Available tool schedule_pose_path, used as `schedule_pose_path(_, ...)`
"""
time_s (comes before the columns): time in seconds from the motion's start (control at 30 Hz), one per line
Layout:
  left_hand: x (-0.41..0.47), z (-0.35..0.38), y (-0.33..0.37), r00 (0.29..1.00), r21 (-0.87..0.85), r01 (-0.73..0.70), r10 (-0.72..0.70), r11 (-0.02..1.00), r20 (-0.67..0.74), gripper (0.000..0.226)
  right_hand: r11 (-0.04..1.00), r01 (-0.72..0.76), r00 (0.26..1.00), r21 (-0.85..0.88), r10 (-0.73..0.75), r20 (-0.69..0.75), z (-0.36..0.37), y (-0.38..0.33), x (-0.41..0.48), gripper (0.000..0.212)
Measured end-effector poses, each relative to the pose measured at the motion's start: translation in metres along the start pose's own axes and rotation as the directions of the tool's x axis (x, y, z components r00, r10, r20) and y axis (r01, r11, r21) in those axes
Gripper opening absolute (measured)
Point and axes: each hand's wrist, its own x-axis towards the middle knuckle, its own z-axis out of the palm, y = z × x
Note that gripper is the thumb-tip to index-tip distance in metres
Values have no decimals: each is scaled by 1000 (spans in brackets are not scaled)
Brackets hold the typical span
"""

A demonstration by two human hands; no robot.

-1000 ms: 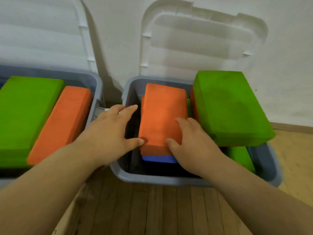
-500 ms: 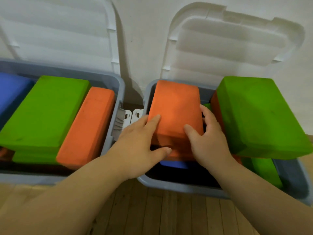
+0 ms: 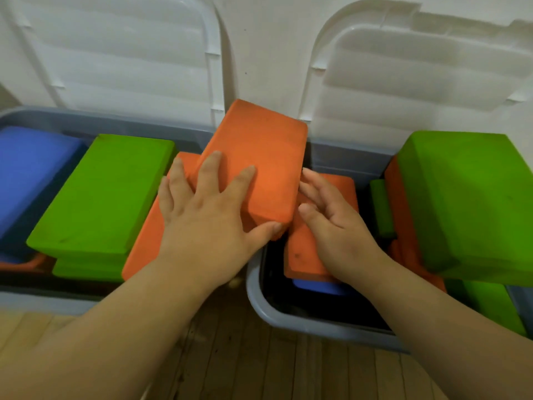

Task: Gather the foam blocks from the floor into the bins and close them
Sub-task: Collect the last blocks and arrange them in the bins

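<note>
Head view has our left hand (image 3: pixel 207 223) clamping the tilted orange block (image 3: pixel 265 157) over the gap between left bin (image 3: pixel 115 122) and right bin (image 3: pixel 288 316), fingers spread on top, thumb under its near edge (likely to carry it one-handed), while our right hand (image 3: pixel 337 223) hovers slack-fingered alongside.

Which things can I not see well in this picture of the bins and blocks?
All in the head view:
1. Blue foam block in the right grey plastic bin: only its near edge shows, under a flat orange foam block.
2. Left grey plastic bin: its left end is cut off by the picture edge.
3. Right hand: whether it touches the raised orange foam block held by the left hand is unclear.
4. Wooden floor: partly covered by both arms.
</note>
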Motion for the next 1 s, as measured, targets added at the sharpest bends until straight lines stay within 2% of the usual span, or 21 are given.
schedule_pose_path(0.07,1,3,1,999,92,-37,37,995,3,103,992,-57,997,-108,51,-49,-1,10,2,52)
schedule_pose_path(0.13,3,6,3,998,126,-70,69,990,7,106,939,-194,970,-284,140,-200,-7,25,6,59)
schedule_pose_path(0.23,8,6,12,998,137,-70,69,988,12,111,714,-510,860,-479,409,-307,-14,50,7,88)
schedule_pose_path(0.3,11,8,17,998,117,-49,45,992,35,109,611,-640,765,-466,563,-312,-14,63,5,103)
schedule_pose_path(0.33,11,8,18,999,108,-39,35,993,42,107,612,-671,739,-419,599,-309,-14,69,5,107)
schedule_pose_path(0.43,13,9,20,998,99,-29,24,995,49,105,709,-649,756,-276,560,-338,-15,73,2,109)
schedule_pose_path(0.53,14,8,21,998,116,-34,27,993,65,104,812,-546,813,-206,454,-364,-17,65,4,96)
schedule_pose_path(0.63,14,6,21,995,124,-43,32,991,89,104,860,-485,838,-156,407,-363,-18,55,3,83)
schedule_pose_path(0.8,13,1,22,992,125,-46,31,991,125,102,916,-401,863,15,383,-328,-25,28,0,89)
schedule_pose_path(0.9,13,-2,23,989,109,-50,33,993,146,96,913,-350,908,-211,276,-316,-33,6,-2,85)
schedule_pose_path(1.0,12,-5,22,988,96,-55,40,994,152,90,809,-364,924,-462,251,-289,-35,6,-3,82)
